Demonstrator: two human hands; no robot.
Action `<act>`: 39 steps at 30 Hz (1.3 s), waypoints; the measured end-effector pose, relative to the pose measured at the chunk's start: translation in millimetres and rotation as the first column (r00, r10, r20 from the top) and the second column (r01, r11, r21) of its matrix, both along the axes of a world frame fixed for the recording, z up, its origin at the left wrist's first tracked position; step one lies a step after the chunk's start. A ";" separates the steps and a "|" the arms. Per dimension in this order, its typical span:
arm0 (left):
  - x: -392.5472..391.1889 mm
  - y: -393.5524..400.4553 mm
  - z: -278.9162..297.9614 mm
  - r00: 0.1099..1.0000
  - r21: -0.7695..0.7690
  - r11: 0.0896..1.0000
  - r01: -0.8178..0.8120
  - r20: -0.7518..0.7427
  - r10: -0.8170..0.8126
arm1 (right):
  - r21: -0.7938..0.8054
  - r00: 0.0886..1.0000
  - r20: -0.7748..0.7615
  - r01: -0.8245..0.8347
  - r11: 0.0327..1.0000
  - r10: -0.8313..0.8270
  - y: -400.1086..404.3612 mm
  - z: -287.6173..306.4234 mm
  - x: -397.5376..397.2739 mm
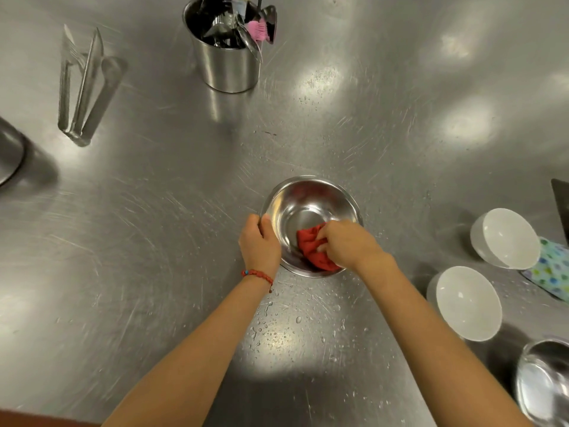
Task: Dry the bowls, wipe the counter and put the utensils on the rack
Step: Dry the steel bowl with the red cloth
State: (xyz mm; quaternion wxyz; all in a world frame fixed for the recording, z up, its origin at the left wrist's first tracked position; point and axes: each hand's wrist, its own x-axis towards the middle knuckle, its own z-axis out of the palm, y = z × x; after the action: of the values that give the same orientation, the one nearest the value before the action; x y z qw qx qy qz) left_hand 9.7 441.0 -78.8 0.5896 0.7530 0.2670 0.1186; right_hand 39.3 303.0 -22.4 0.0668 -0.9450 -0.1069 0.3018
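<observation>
Wet patch: water drops lie on the counter [154,241] between the forearms, nearer than the fingers; I judge the bowl bottom can get wet again here.
Left hand [259,241]: fingers curl over the near-left rim of the steel bowl [311,208], thumb inside, pressed on the rim.
Right hand [345,241]: fingertips pinch the red cloth [311,251] into a bunch against the inner wall.
Slip risk: the bowl is smooth; if the left grip loosens, the rubbing may spin or tip it.
White bowls [468,303]: two, right of the right fingers, tilted; an elbow swing could knock them.
Utensils: tongs [83,87] and a holder [226,53] are far beyond the fingers, not yet on a rack.
Writing: none can be read.
</observation>
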 end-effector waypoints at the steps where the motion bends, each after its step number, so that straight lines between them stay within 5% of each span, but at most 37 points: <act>1: 0.0 -1.4 0.1 1.000 -0.008 1.000 -0.008 -0.004 0.008 | 0.003 1.000 0.013 0.020 1.000 -0.020 1.4 1.3 -2.7; 6: 1.9 -4.0 0.2 0.999 0.012 0.999 -0.031 -0.012 0.031 | 0.467 0.978 0.005 0.181 0.866 -0.208 16.9 9.1 -33.8; 10: 0.7 -3.7 0.7 1.000 0.012 1.000 -0.013 -0.002 0.013 | 0.229 0.953 0.249 0.117 0.966 -0.175 -5.6 -2.2 -32.6; 14: -1.8 -4.2 0.5 0.999 0.033 0.999 0.028 0.023 -0.029 | 0.243 0.760 0.517 0.311 0.919 -0.394 -28.3 -10.4 -30.3; 19: -2.3 -3.6 1.7 0.999 0.036 0.998 0.048 0.020 -0.048 | 0.511 0.565 0.359 0.547 0.663 -0.743 -14.2 -26.0 -8.3; 21: -1.7 -2.6 2.6 0.998 0.040 0.997 0.059 0.027 -0.060 | 0.533 0.517 0.373 0.560 0.634 -0.771 -6.4 -26.6 8.2; 26: -0.7 -0.5 2.5 0.997 0.053 0.996 0.071 0.027 -0.072 | 0.418 0.660 0.492 0.393 0.819 -0.567 19.5 -23.5 37.3; 32: 1.4 -0.4 1.0 0.998 0.042 0.998 0.056 0.026 -0.057 | 0.490 0.849 0.409 0.103 0.865 -0.333 49.4 -27.0 30.1; 36: 1.1 -0.7 -0.4 0.997 0.045 0.997 0.071 0.029 -0.072 | 0.523 0.882 0.407 -0.012 0.852 -0.237 47.4 -29.2 18.7; 39: 2.5 0.0 -0.1 0.996 0.045 0.995 0.090 0.013 -0.091 | 0.456 0.856 0.427 0.076 0.887 -0.293 42.8 -33.1 20.8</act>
State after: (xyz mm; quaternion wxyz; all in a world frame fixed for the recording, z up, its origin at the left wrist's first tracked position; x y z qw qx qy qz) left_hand 12.2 441.0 -78.9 0.5796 0.7763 0.2253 0.1034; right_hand 60.2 345.9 -55.5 0.2706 -0.9584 -0.0897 0.0171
